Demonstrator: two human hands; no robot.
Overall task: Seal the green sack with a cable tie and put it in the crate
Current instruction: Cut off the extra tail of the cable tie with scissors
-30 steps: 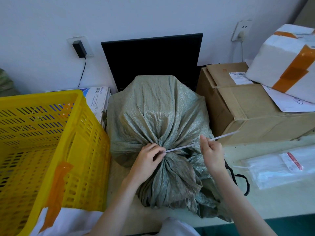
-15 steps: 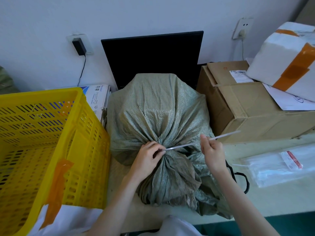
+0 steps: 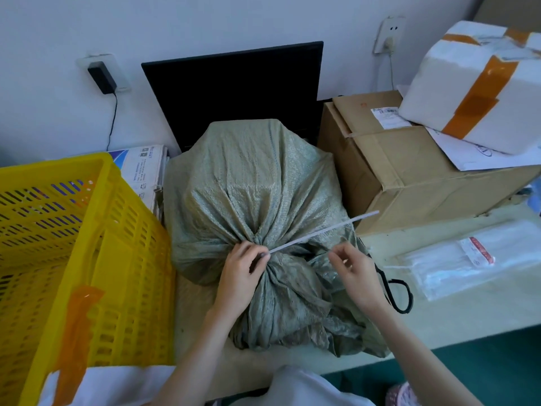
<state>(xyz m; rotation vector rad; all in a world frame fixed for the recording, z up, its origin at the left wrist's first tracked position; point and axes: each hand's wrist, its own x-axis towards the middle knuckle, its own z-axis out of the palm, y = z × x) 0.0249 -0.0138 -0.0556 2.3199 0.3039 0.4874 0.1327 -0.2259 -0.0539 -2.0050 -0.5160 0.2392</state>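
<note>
pinching cable tie (image 3: pixel 322 230), green sack (image 3: pixel 251 197) neck

Head view, looking steeply down, close over table (image 3: pixel 468 315).

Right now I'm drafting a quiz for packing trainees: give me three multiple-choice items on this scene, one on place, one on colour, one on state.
1. Where is the crate, relative to the green sack?
A left
B right
C behind

2. What colour is the crate?
A blue
B yellow
C red

3. What is the right hand doing?
A holding the cable tie's tail
B holding nothing
C gripping scissors

Key:
1 A, the crate stands left of the sack.
2 B, its walls are yellow.
3 B, the right hand is off the cable tie; the left hand holds the neck.
</note>
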